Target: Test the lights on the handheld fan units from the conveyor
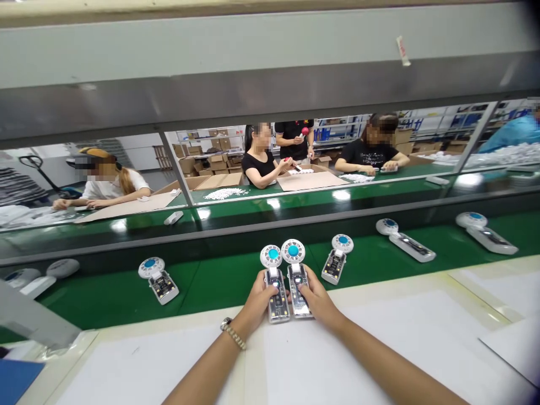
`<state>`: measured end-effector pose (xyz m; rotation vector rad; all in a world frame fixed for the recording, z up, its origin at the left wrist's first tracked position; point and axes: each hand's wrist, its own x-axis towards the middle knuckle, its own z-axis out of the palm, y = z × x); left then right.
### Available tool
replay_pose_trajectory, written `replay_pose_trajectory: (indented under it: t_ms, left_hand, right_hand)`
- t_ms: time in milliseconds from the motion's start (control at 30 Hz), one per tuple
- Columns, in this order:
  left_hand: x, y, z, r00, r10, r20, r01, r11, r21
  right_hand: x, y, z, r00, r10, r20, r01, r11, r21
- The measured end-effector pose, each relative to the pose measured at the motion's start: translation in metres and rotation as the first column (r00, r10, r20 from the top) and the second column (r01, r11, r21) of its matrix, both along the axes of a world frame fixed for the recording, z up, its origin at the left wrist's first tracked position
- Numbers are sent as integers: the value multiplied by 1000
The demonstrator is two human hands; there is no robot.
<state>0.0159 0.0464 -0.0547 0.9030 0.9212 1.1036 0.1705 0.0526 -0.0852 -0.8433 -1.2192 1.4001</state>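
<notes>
Left hand (257, 298) gripped one white handheld fan with blue hub (275, 284) | right hand (316, 298) gripped its twin (296, 278) at the surface's (379, 337) far edge | likely switched on | five fans waited on green belt (211, 281).

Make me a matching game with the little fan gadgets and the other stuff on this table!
Things:
1. left hand
2. right hand
3. fan unit lying alone on the left
4. wristwatch

Places:
A. on the green belt, untouched
B. around the left wrist
C. holding the left device of the pair
D. holding the right device of the pair

Pairs: 1-C, 2-D, 3-A, 4-B
</notes>
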Motion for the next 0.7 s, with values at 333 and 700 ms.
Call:
replay_pose_trajectory:
  t_ms: [333, 700]
  left_hand:
    - [-5, -1, -1, 998, -68, -13, 68, 995, 73]
    - [-5, -5, 8, 998, -67, -9, 68, 995, 79]
  right_hand:
    - [3, -1, 10, 998, 55, 26, -56, 997, 50]
    - [7, 1, 6, 989, 69, 128, -90, 982, 166]
